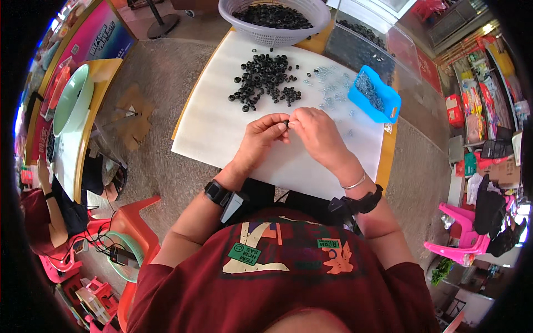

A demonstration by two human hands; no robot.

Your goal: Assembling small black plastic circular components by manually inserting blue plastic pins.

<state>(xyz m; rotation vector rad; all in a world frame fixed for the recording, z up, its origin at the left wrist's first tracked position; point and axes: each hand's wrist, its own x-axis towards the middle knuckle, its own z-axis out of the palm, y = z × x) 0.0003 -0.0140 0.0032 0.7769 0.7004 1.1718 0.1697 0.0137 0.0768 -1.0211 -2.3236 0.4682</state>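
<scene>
Over the white tabletop my two hands meet fingertip to fingertip. Between the thumb and fingers of my left hand (262, 137) is a small round black part (287, 124). My right hand (317, 133) is closed in a pinch right against that part; what its fingertips hold is hidden. Just beyond lies a loose pile of black ring-shaped parts (261, 75). Small shiny bluish pieces (333, 86) are scattered right of the pile. Beside them a blue plastic tray (390, 106) holds many more of these pieces, too small to name.
A pale grey perforated basket (277, 38) of black parts stands at the table's far edge. Right of it is a clear plastic box (361, 47) with black parts. At left, a person's arm (53, 213) is near another table with a green basin (75, 100). A red chair (141, 222) stands lower left.
</scene>
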